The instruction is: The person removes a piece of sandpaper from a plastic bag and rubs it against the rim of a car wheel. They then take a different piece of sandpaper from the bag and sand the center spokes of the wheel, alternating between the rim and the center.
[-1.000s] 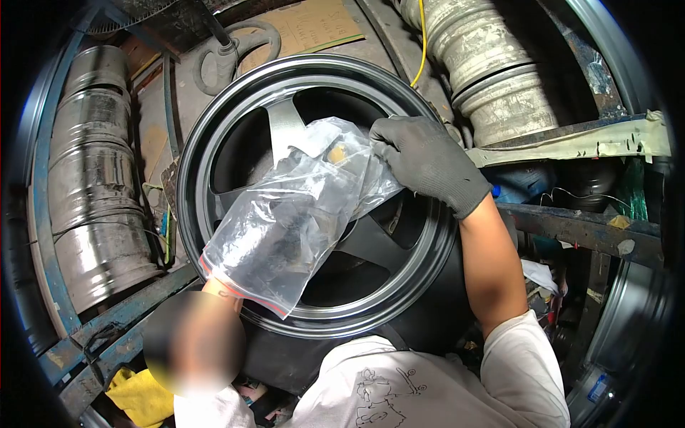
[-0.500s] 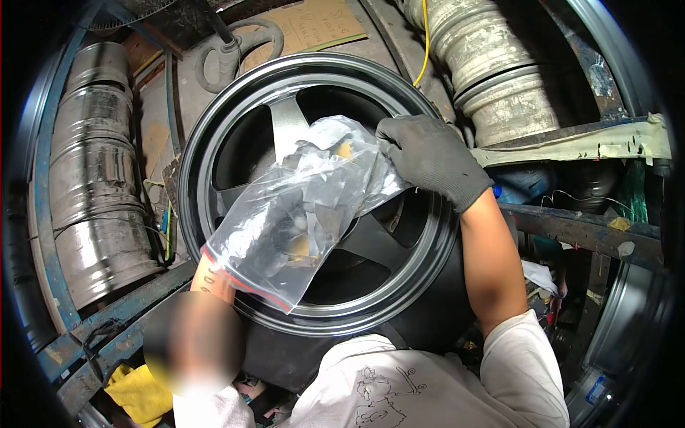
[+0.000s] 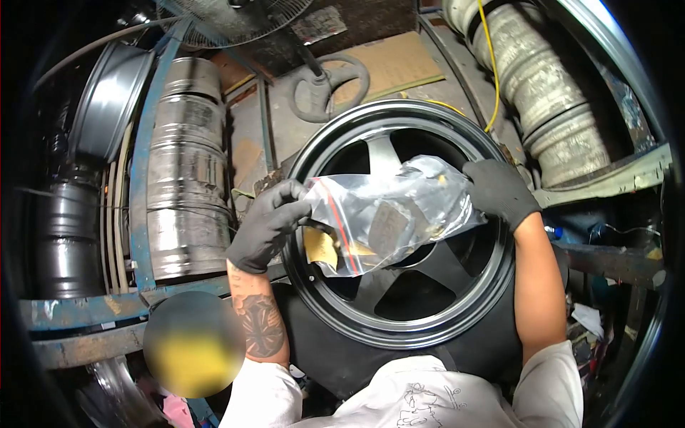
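Observation:
A clear zip-lock bag (image 3: pixel 446 189) with a red strip along its mouth stretches between my hands above a dark spoked wheel rim (image 3: pixel 328 317). Dark grey and tan pieces, looking like sandpaper, show through the plastic. My right hand (image 3: pixel 503 192), in a dark grey glove, grips the bag's right end. My left hand (image 3: pixel 267 225), gloved alike, is closed at the mouth. A tan piece of sandpaper (image 3: pixel 321 247) sits at its fingertips, partly overlapping the bag's edge; the exact hold is partly hidden.
Stacked shiny metal wheel barrels (image 3: pixel 185 171) stand on a blue frame at left. Dull, scuffed wheel barrels (image 3: pixel 553 93) line the right. Behind the rim are a steering wheel (image 3: pixel 332 85), cardboard (image 3: pixel 399 64) and a fan (image 3: pixel 250 18). A yellow cord (image 3: pixel 491 53) hangs at upper right.
My left hand, earlier hidden in or behind the bag, now shows at its mouth with a tan piece. The bag has turned more level. The view has shifted left.

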The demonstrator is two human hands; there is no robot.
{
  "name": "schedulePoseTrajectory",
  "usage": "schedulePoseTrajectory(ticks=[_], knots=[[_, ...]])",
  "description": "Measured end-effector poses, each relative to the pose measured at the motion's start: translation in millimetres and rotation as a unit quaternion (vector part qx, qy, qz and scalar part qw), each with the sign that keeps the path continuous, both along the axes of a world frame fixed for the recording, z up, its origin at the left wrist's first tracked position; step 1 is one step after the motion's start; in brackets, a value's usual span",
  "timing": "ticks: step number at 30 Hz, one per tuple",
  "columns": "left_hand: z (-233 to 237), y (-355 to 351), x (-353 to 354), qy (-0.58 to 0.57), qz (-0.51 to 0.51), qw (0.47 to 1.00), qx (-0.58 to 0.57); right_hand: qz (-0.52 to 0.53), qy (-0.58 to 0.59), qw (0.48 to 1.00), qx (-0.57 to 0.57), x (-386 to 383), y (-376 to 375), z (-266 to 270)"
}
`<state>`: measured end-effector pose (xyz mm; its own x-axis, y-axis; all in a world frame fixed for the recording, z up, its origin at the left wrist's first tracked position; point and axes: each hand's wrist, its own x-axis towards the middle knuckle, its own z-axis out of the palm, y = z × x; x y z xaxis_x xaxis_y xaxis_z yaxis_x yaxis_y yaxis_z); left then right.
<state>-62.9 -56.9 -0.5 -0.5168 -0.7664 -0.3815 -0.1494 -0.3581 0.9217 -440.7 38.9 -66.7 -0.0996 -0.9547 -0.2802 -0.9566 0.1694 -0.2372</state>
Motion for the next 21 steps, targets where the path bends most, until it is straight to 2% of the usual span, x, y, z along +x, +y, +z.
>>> schedulePoseTrajectory(ticks=[5,8,10,11,12,13,14,15,16,18,19,21], knots=[[2.7,-1.3,-1.9,0.079,0.059,0.993,0.066,0.0,0.011,1.0,0.005,-0.7,-1.8,-1.5],[-14.9,-2.5,2.3,0.022,0.038,0.991,-0.126,-0.004,0.01,1.0,0.004,-0.1,-2.2,-0.8],[-20.0,-4.3,4.6,-0.053,0.04,0.955,-0.29,-0.007,-0.001,1.0,0.005,-2.5,-0.6,-1.1],[-23.4,-7.8,8.0,-0.105,0.015,0.881,-0.461,0.005,-0.005,1.0,0.001,-2.1,-0.5,0.1],[-27.4,-12.1,10.3,-0.144,-0.011,0.777,-0.613,0.012,-0.008,1.0,0.0,-2.5,-0.1,1.5],[-28.2,-12.9,20.8,-0.047,0.04,0.953,-0.297,0.027,-0.01,0.999,-0.022,-7.1,1.6,-8.5],[-34.6,-16.4,23.9,-0.1,0.008,0.903,-0.417,0.016,-0.002,1.0,-0.013,-4.2,1.1,-3.4],[-35.9,-17.3,21.3,0.056,0.076,0.963,-0.254,0.011,0.001,1.0,0.001,-0.7,-0.2,4.9],[-36.0,-17.4,17.9,0.203,0.14,0.966,-0.074,0.001,0.006,1.0,0.001,0.4,0.6,4.1],[-49.6,-14.8,14.1,0.176,0.152,0.957,-0.175,-0.023,0.005,0.999,0.023,4.9,-1.6,11.7],[-57.0,-13.7,12.7,0.202,0.181,0.948,-0.165,-0.023,0.005,1.0,0.021,5.6,-1.5,12.9],[-67.6,-15.5,7.7,0.213,0.166,0.948,-0.167,-0.021,0.004,1.0,0.016,5.3,-0.6,13.1]])
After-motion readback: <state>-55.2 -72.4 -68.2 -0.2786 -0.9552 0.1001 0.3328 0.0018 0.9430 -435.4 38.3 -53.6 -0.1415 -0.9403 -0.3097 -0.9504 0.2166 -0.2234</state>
